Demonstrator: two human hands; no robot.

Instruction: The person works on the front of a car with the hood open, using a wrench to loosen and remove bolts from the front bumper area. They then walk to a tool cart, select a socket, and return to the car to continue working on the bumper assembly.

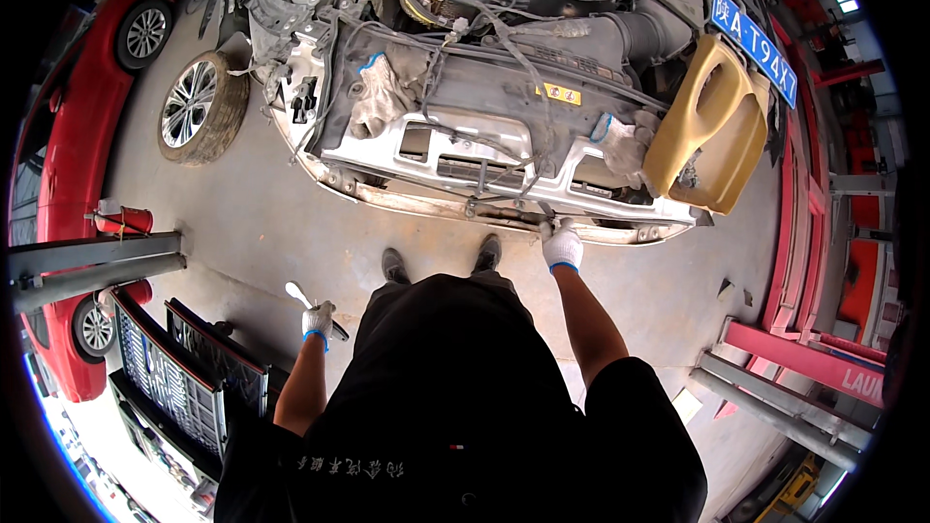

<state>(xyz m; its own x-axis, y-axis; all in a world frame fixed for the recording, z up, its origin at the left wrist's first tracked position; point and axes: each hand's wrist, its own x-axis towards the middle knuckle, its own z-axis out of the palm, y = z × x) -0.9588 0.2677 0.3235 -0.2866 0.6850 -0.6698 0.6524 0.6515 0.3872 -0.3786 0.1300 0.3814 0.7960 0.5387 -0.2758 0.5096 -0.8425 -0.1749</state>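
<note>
My left hand (pixel 318 320), in a white work glove with a blue cuff, hangs low at the left, away from the car. Its fingers are wrapped round a slim hand tool (pixel 294 291) with a pale rounded end and a dark end; its exact kind is unclear. My right hand (pixel 562 247), gloved alike, reaches forward to the front lower edge of the opened car. Its fingers are bent at the metal crossmember (pixel 610 232), beside a short dark piece; what they grip is hidden. Above spreads the silver front panel (pixel 465 140), with loose cables across it.
Worn gloves (pixel 380 102) and another glove (pixel 617 140) lie on the car front. A tan plastic container (pixel 688 126) rests at its right corner. Nearby are a loose wheel (pixel 201 107), leaning grilles (pixel 174 368), a red car (pixel 77 107) and lift posts (pixel 107 257).
</note>
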